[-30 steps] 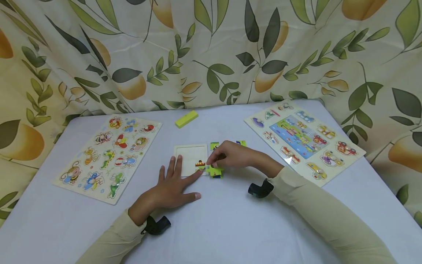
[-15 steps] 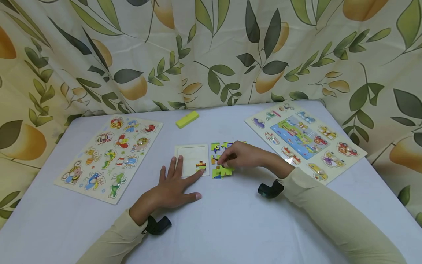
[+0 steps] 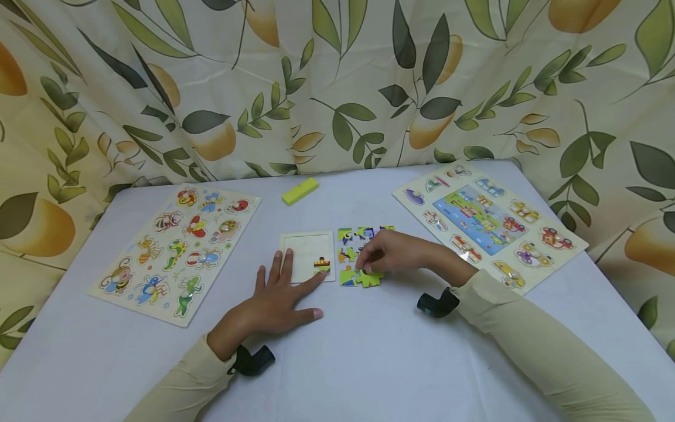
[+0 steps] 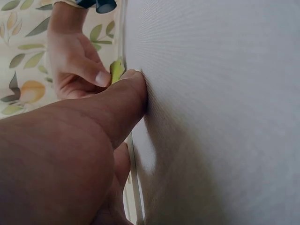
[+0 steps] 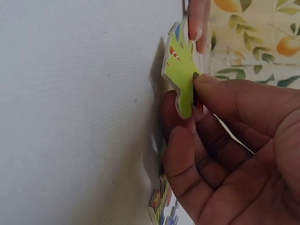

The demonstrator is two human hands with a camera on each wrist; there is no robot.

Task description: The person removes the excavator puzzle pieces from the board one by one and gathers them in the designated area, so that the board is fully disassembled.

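Note:
My left hand (image 3: 274, 305) lies with straight, spread fingers across the near left edge of a small pale puzzle frame (image 3: 306, 234). Its index fingertip touches a jigsaw piece (image 3: 321, 263) in the frame's near right corner. Just right of the frame, my right hand (image 3: 395, 251) pinches a green jigsaw piece (image 5: 183, 77) between thumb and fingers, tilted in the right wrist view. Several loose jigsaw pieces (image 3: 345, 237) lie flat beneath and beyond that hand, partly hidden by it. The left wrist view shows the green piece (image 4: 116, 71) past my left thumb.
A board with insect pictures (image 3: 175, 246) lies at the left. Another board with vehicle pictures (image 3: 477, 217) lies at the right, near my right forearm. A yellow-green block (image 3: 300, 191) sits behind the frame. A patterned curtain (image 3: 337, 88) hangs along the table's far edge.
My right hand has moved right, away from the frame's right edge, with the green jigsaw piece in its fingers, uncovering some loose pieces. The left hand stays in place.

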